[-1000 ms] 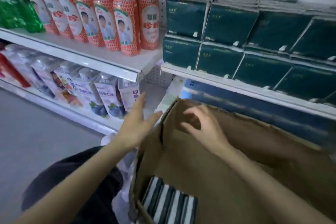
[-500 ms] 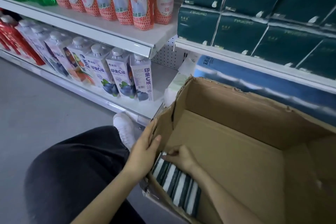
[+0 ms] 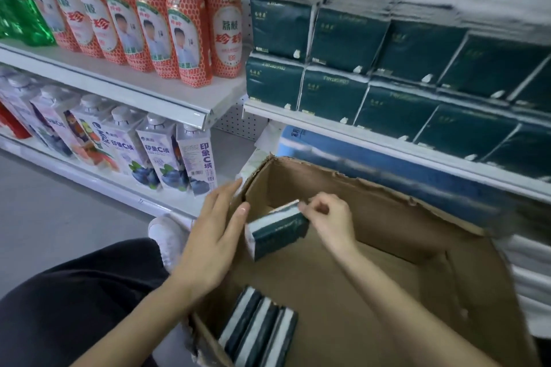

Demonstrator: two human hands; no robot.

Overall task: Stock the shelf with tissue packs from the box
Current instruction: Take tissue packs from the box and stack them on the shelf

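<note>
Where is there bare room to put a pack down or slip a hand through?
Inside the box, the floor is bare right of the packs in its near corner. The lower shelf is bare between cartons and box. The tissue shelf looks crammed, two layers high.

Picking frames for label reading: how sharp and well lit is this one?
Head view: dim, bluish light; shelved tissue packs smear with motion blur toward the right edge; shelf edges bow from the wide lens; held pack soft; bottle labels clearest.
</note>
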